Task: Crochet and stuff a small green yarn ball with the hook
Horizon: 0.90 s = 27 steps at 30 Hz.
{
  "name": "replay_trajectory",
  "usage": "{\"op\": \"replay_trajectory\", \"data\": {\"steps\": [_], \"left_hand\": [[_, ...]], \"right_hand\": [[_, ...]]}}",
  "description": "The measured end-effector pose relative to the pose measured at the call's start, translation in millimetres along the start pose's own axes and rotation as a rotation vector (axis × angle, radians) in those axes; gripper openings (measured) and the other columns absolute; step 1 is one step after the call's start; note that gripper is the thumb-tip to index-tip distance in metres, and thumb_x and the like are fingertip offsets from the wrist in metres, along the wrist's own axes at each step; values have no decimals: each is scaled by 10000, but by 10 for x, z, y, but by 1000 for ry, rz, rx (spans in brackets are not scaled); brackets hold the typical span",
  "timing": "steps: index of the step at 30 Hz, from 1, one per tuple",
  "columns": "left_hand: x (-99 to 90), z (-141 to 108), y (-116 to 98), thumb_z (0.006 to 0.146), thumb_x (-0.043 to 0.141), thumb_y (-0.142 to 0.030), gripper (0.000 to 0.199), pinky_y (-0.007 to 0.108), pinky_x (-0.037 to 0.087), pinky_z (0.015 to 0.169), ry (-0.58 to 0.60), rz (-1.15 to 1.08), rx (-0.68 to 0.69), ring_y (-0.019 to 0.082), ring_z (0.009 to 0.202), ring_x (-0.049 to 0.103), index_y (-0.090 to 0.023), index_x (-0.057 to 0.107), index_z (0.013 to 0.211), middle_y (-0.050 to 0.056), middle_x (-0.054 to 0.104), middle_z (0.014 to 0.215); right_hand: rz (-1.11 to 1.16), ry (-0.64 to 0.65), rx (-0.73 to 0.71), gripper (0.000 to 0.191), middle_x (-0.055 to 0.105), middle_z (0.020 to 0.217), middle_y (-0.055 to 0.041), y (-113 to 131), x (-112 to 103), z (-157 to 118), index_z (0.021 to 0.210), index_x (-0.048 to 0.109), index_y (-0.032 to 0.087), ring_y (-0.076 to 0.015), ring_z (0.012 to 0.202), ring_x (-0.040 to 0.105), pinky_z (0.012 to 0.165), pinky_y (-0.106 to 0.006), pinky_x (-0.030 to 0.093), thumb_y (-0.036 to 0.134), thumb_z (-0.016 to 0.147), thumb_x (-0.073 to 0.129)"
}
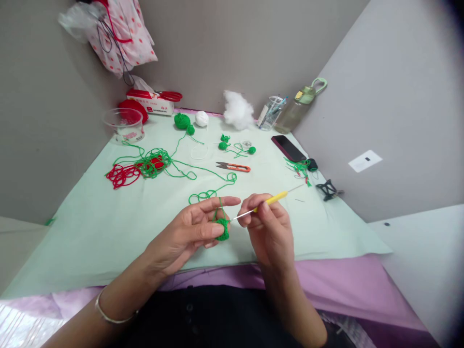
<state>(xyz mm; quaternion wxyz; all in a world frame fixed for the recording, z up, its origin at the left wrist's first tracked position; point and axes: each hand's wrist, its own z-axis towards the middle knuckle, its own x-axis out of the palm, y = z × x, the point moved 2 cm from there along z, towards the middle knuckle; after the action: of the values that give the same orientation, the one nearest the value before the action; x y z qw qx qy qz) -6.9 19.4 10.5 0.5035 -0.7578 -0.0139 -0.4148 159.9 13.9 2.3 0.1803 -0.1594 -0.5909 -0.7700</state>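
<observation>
A small green crocheted piece (223, 229) is pinched between the thumb and fingers of my left hand (192, 229), near the table's front edge. Green yarn (203, 195) loops up over the outstretched index finger and trails back across the table. My right hand (270, 224) is closed round the yellow handle of a crochet hook (276, 198). The hook's thin metal tip points left and lies at the right edge of the green piece; whether it is inside a stitch is too small to tell.
Orange snips (238, 167) lie beyond my hands. Tangled red yarn (122, 176) is at the left. Further back are a plastic tub (125, 133), white stuffing (238, 111), a pen cup (268, 116) and a bottle (293, 115). A phone (288, 147) lies at the right.
</observation>
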Motion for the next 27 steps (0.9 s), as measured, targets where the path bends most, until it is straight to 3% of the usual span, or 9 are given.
{"op": "replay_trajectory", "data": {"steps": [3,7,10,13,17,21,27], "left_hand": [[-2,17,33,771,841,-276,438,200,329,548,-38,58,42,88,681,462,-266,766,1203,16,554,869],[9,30,114,828,818,-260,464,208,377,607,-220,264,195,85,687,499,-324,715,1276,-6,596,885],[10,25,157,897,755,-311,410,242,435,668,-226,336,244,76,634,529,-320,702,1303,-16,608,902],[-11,9,140,963,665,-357,371,299,474,810,-178,339,259,114,706,612,-303,695,1329,5,641,964],[-32,-11,77,902,744,-339,383,250,452,685,-205,336,254,124,759,549,-305,729,1283,15,617,979],[-11,-22,46,867,779,-319,389,240,446,716,-226,323,252,157,876,529,-298,745,1254,27,604,964],[-29,-34,51,867,776,-294,386,255,444,800,-243,362,259,154,880,523,-309,744,1251,14,597,959]], "right_hand": [[-11,27,9,171,668,747,-15,-26,13,-15,883,735,223,-125,612,578,584,-264,489,321,975,630],[-360,58,-244,154,738,932,-59,-16,83,-100,984,765,250,-198,878,676,769,-355,545,269,988,612],[-516,36,-359,175,758,976,-58,-11,93,-138,1031,770,269,-210,950,681,832,-374,537,229,992,605],[-347,-37,-255,149,751,932,-36,-36,39,-98,994,756,270,-163,787,647,719,-317,527,277,997,608],[-146,-60,-109,162,738,845,-22,-54,17,-29,927,718,237,-123,652,599,631,-269,504,355,985,624],[-178,-57,-90,200,742,831,-33,-30,43,-26,924,672,224,-138,648,621,631,-289,527,401,989,605],[-199,2,-123,191,761,878,-33,-7,31,-65,960,661,228,-144,681,661,643,-296,547,340,1037,528]]}}
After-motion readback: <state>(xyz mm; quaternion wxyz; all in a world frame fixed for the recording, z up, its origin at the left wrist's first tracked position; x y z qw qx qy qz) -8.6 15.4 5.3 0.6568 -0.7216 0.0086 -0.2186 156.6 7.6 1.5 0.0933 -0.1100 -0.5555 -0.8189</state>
